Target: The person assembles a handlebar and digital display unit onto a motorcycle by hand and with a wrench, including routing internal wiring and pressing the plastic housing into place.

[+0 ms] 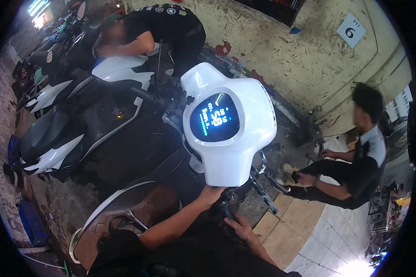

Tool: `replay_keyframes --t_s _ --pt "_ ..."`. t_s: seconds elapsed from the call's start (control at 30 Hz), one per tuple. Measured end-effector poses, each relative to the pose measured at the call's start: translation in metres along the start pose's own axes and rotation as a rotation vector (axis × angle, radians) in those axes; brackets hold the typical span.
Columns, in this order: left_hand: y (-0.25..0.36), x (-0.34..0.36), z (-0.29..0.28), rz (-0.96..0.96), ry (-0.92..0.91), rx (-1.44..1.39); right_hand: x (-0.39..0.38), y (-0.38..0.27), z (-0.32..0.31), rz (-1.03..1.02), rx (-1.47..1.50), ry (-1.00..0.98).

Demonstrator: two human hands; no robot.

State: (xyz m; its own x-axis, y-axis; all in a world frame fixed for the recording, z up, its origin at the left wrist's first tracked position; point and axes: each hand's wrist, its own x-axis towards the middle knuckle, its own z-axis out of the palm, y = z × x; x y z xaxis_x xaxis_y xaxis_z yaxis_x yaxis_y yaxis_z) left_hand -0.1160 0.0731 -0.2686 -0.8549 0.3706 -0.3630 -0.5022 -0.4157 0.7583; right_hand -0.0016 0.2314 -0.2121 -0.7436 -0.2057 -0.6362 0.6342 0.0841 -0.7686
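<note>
A scooter's white handlebar cover (pixel 259 124) fills the middle, with a lit digital speedometer (pixel 215 117) set in it. My left hand (pixel 211 196) touches the cover's near end from below; its fingers are mostly hidden beneath the edge. Just to the right, my right hand (pixel 240 226) is closed around the black handlebar grip (pixel 227 210). Black levers or brackets (pixel 263 194) stick out from under the cover on its right side.
On the left stands another scooter with a black seat (pixel 44 131); a person in black (pixel 171 27) bends over it. At right a seated person (pixel 365 152) holds a small dark object. A brown quilted seat (pixel 111 226) lies near my left arm, and a blue box (pixel 32 224) sits beyond.
</note>
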Motion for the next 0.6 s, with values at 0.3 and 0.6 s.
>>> replay_keyframes --t_s 0.3,0.6 --pt "-0.033 0.015 -0.008 -0.01 0.112 -0.154 -0.002 -0.018 0.012 -0.06 -0.025 0.011" --pt "-0.002 -0.002 0.007 -0.057 0.034 -0.182 -0.012 -0.041 0.019 -0.059 -0.161 0.059"
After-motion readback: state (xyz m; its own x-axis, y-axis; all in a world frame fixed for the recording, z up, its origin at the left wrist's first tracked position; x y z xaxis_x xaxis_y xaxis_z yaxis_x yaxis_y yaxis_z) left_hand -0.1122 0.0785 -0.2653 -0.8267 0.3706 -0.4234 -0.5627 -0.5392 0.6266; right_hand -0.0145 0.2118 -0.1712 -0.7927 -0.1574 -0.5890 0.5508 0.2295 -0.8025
